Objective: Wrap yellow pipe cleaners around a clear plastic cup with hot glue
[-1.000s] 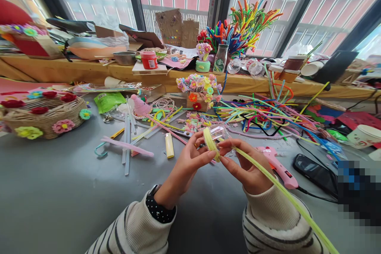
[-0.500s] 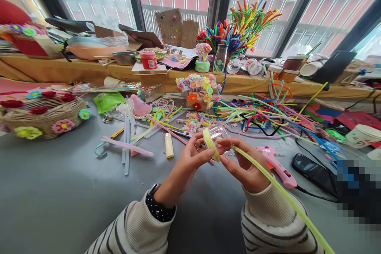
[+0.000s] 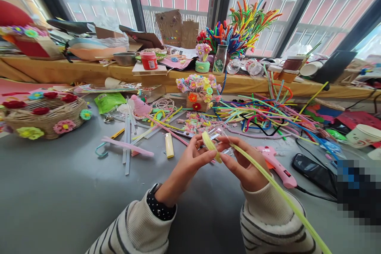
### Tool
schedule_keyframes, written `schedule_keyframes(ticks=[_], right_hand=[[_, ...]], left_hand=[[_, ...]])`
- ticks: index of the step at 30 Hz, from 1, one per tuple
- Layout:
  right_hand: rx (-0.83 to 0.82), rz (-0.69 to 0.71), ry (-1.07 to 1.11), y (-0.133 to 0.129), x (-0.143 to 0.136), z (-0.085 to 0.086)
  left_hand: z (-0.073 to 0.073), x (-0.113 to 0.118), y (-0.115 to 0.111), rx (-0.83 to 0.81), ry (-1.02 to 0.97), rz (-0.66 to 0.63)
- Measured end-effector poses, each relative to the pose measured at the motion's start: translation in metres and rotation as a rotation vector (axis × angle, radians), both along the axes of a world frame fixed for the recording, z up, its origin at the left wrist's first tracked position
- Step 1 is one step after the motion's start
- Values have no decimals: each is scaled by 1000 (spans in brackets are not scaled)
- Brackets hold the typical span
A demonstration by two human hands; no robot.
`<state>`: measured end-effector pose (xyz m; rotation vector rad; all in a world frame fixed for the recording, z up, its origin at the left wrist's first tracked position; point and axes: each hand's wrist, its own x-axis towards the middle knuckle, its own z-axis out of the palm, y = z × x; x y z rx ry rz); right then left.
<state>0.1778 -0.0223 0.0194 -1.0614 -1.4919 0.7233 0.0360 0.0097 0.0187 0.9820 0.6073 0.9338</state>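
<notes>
Between my hands is a small clear plastic cup (image 3: pixel 215 132), tilted on its side, with a yellow pipe cleaner (image 3: pixel 276 185) wound round one end. My left hand (image 3: pixel 190 162) grips the cup from the left, its thumb pressed on the yellow coil. My right hand (image 3: pixel 248 166) is closed on the pipe cleaner by the cup's other side, its thumb close to the coil. From there the long tail runs over my right wrist to the lower right. Some of the fingers behind the cup are hidden.
A cream lighter (image 3: pixel 169 145) and clear glue sticks (image 3: pixel 127 147) lie to the left. At right are a pink glue gun (image 3: pixel 278 166) and a black phone (image 3: pixel 314 172). Behind stand a flower-filled box (image 3: pixel 198 101), loose pipe cleaners (image 3: pixel 253 113) and a woven basket (image 3: pixel 47 121).
The cup and yellow coil have turned slightly in my fingers and tilted a little. Both hands stay in nearly the same place, still holding them.
</notes>
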Motion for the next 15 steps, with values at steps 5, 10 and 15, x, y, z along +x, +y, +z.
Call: schedule_keyframes(ticks=[5,10,15], right_hand=[[-20,-38,155,1,0,0],[31,-135,397,3,-1,1],[-29,-361,476,3,2,0]], left_hand=[[-1,0,0,-43,-99,-5],[-3,-2,4,-169,-299,-50],[1,-4,4,-267,-387,-56]])
